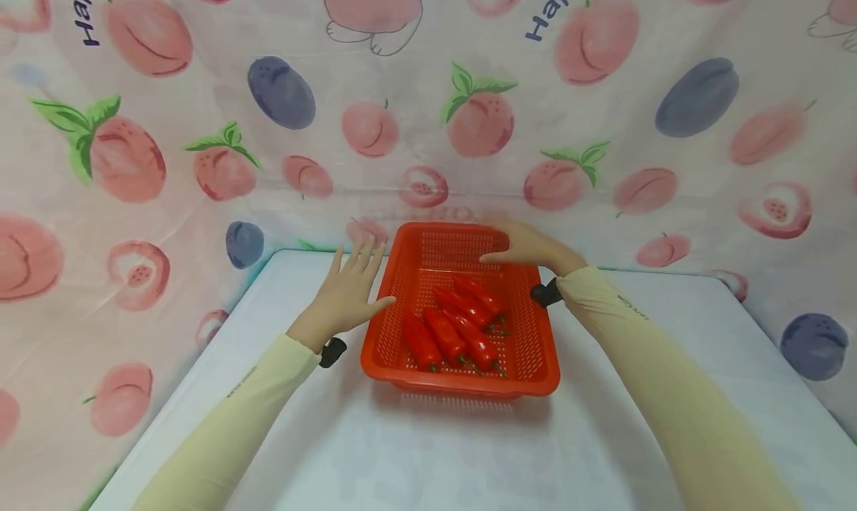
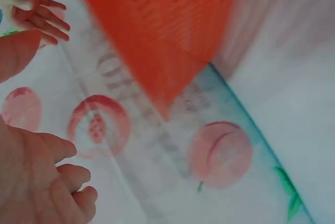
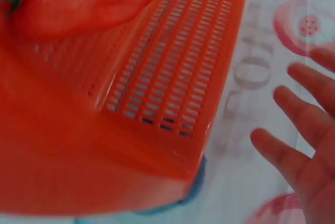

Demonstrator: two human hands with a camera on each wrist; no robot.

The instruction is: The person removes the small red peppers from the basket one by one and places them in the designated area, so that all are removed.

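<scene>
We see a pale yellow left sleeve [image 1: 234, 414] and a matching right sleeve [image 1: 659, 377], both long and plain but for small dark lettering [image 1: 242, 382], too tiny for us to read surely. A compact black camera [image 1: 332, 352] sits at each wrist; the left hand [image 1: 348, 291] and right hand [image 1: 529, 245] are bare.

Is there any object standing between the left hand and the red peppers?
Yes, from the side: the left wall of the red basket stands between the left hand and the red peppers. From above, nothing visible covers them.
</scene>
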